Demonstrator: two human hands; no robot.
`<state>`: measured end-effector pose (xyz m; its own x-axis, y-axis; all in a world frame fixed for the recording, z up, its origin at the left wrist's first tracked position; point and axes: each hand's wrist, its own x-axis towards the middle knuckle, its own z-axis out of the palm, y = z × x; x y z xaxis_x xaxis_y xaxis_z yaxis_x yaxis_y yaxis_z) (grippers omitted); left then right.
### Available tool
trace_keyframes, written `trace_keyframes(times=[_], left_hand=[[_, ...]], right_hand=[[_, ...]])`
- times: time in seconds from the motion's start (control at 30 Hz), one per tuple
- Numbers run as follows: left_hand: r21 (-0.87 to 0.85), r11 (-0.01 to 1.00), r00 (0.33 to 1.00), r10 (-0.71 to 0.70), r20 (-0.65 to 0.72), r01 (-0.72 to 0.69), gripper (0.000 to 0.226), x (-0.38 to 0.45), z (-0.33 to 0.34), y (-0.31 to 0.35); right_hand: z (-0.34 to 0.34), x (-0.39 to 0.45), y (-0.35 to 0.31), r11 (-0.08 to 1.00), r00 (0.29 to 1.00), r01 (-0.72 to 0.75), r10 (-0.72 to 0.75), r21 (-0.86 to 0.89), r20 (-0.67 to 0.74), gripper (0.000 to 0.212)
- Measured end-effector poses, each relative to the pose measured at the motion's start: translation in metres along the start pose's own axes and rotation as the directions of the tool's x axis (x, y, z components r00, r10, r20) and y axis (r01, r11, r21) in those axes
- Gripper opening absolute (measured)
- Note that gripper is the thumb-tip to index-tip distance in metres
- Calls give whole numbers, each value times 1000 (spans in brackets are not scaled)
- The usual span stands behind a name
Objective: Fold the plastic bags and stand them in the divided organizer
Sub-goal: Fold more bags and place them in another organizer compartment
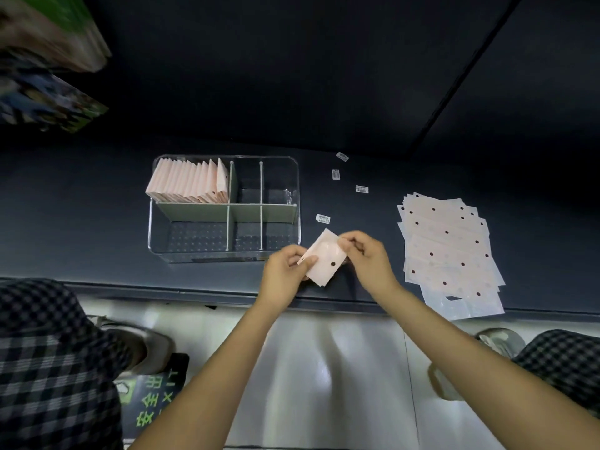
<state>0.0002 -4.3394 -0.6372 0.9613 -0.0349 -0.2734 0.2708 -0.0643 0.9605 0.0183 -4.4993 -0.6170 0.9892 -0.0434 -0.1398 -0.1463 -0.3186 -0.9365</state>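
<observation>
Both hands pinch a small folded pink plastic bag above the near edge of a dark table: the left hand grips its lower left corner, the right hand its upper right edge. Just beyond stands a clear divided organizer, with folded bags upright in its far-left compartment. A stack of flat bags lies to the right.

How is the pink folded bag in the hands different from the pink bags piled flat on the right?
The folded pink plastic bag is a small packet pinched by the left hand and right hand; the flat pink plastic bags lie unfolded, larger, stacked on the table. Both are pale pink with dark dots.
</observation>
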Motion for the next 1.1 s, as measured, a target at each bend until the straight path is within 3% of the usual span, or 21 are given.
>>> trace_keyframes(times=[0.07, 0.13, 0.23, 0.33, 0.43, 0.57, 0.73, 0.87, 0.97, 1.1], left_hand=[[-65, 998, 1000, -21, -6, 21, 18, 1, -6, 10], [-52, 999, 994, -17, -105, 12, 18, 1, -15, 18], [285, 956, 921, 167, -353, -64, 15, -2, -33, 19], [606, 790, 828, 399, -394, -92, 15, -7, -45, 21], [749, 647, 769, 549, -328, -142, 16, -8, -51, 16], [736, 651, 799, 537, -272, -187, 13, -4, -69, 1], [754, 654, 892, 378, -248, -68, 52, 0, -101, -27], [790, 609, 880, 411, -237, -72, 43, 1, -106, -39], [760, 645, 869, 418, -266, -78, 40, 2, -105, -39], [698, 711, 851, 418, -318, -88, 44, 3, -106, -37]], right_hand=[[9, 8, -9, 995, 998, -50, 52, 90, -28, 23], [20, 14, -19, 997, 996, -36, 41, 62, -77, 20], [44, 14, -34, 998, 980, 15, -27, -62, -198, 7], [80, 2, -50, 999, 1000, 21, -21, -32, -12, 16], [107, 0, -60, 985, 996, 66, -56, -158, 64, 32], [119, 18, -67, 934, 995, 67, -38, -350, 88, 46], [131, 46, -75, 780, 982, 176, -101, -601, 157, 43], [147, 65, -79, 612, 981, 151, 1, -777, 192, 29], [153, 71, -85, 597, 972, 116, 94, -794, 214, 25], [146, 65, -84, 534, 975, 156, 51, -831, 216, 25]])
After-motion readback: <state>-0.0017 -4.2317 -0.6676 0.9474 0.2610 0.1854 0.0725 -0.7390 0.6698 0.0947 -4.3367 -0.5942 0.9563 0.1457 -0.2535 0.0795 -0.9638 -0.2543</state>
